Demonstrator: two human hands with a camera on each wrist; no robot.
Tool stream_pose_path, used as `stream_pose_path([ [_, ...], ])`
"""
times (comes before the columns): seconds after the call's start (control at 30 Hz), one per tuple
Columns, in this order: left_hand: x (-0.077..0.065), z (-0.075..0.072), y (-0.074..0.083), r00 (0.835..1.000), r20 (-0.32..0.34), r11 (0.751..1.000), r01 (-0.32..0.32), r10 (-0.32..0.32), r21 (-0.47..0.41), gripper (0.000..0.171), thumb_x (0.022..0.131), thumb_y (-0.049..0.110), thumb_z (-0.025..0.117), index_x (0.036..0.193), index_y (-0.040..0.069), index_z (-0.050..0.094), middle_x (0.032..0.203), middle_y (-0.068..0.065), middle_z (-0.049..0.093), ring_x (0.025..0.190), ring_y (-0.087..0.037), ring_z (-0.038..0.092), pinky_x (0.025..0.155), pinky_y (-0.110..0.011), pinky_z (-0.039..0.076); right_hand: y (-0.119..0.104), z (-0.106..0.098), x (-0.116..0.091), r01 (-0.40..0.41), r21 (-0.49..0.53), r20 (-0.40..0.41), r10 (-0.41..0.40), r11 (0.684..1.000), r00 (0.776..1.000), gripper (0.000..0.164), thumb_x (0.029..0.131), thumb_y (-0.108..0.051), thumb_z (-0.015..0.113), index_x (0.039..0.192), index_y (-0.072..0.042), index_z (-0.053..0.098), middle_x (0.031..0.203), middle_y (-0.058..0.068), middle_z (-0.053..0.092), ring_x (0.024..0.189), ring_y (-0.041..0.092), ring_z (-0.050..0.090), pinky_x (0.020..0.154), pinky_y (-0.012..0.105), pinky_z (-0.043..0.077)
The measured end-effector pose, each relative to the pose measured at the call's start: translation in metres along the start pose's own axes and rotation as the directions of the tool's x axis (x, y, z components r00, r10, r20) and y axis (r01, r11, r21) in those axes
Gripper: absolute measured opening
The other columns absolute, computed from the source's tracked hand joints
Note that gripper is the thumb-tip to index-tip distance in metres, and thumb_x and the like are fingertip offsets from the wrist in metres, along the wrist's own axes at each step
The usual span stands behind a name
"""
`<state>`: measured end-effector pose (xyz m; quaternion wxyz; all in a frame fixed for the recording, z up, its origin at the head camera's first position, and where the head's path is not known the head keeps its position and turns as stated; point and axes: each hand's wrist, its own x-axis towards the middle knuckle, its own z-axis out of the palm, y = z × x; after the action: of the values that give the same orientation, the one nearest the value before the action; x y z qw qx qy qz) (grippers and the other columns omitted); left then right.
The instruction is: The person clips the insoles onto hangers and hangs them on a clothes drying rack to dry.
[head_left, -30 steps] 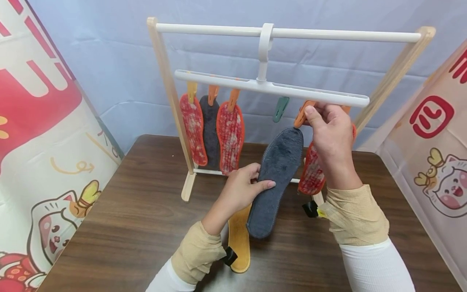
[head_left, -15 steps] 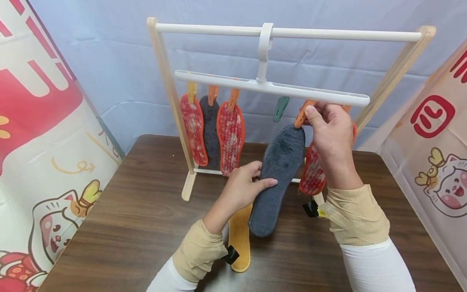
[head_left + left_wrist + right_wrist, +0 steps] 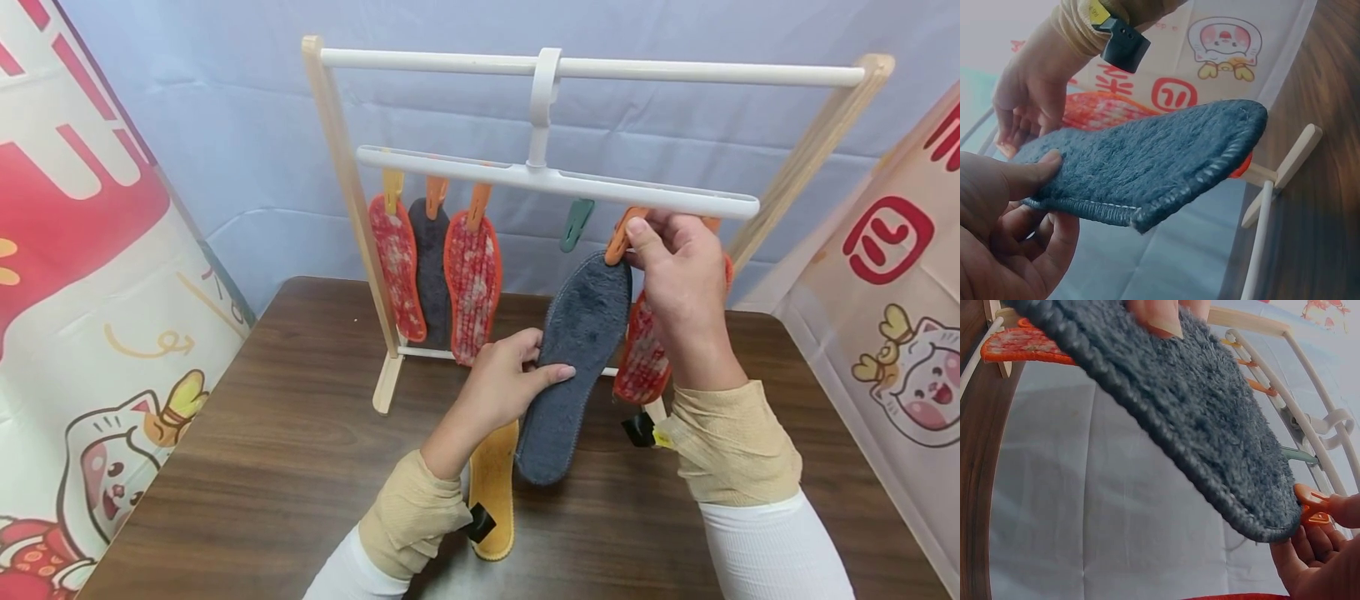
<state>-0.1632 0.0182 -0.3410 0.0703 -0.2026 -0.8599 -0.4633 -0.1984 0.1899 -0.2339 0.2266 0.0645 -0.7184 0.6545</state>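
A dark grey fuzzy insole (image 3: 573, 400) hangs tilted in front of the rack. My left hand (image 3: 498, 379) pinches its side edge, thumb on the front face (image 3: 1116, 156). At the insole's upper tip, my right hand (image 3: 684, 279) pinches an orange clip (image 3: 618, 237) under the white hanger (image 3: 645, 190). In the right wrist view the orange clip (image 3: 1311, 503) meets the tip's edge; whether it bites the insole I cannot tell. Beside it a green clip (image 3: 577, 225) holds nothing. Behind my right hand hangs a red-and-white insole (image 3: 642, 354), partly hidden.
On the hanger's left side, clips hold a red insole (image 3: 393, 275), a grey insole (image 3: 431, 283) and another red insole (image 3: 472, 287). A mustard insole (image 3: 492, 500) lies on the wooden table (image 3: 300, 467), partly under my left wrist. The wooden rack (image 3: 330, 150) carries the hanger.
My left hand has raised the grey insole slightly and to the right, so its tip now overlaps the orange clip's lower end. My right hand has stayed in place.
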Motion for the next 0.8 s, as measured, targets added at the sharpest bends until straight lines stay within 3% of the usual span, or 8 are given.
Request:
stream_pose_path([
  [0.37,0.0027,0.0026,0.0003,1.0,-0.025,1.0,-0.005,0.005,-0.012,0.04,0.079,0.046,0.066,0.072,0.016,0.04,0.056,0.003,0.029,0.047,-0.011,0.028,0.046,-0.026,0.025,0.0003,0.0001,-0.0002,0.015,-0.012,-0.011,-0.016,1.0,1.0,0.026,0.088,-0.019,0.061,0.104,0.002,0.061,0.095,0.006,0.062,0.092,0.018,0.058,0.078,0.026,0.048],
  [0.8,0.0082,0.0065,0.0036,0.999,-0.03,1.0,0.016,-0.017,-0.025,0.035,0.079,0.046,0.066,0.074,0.019,0.045,0.055,0.003,0.034,0.046,-0.01,0.034,0.045,-0.026,0.028,0.0014,-0.0018,0.0004,0.008,-0.129,-0.022,-0.011,0.992,1.0,0.028,0.09,-0.025,0.058,0.105,-0.001,0.061,0.096,0.002,0.062,0.094,0.015,0.055,0.082,0.03,0.041],
])
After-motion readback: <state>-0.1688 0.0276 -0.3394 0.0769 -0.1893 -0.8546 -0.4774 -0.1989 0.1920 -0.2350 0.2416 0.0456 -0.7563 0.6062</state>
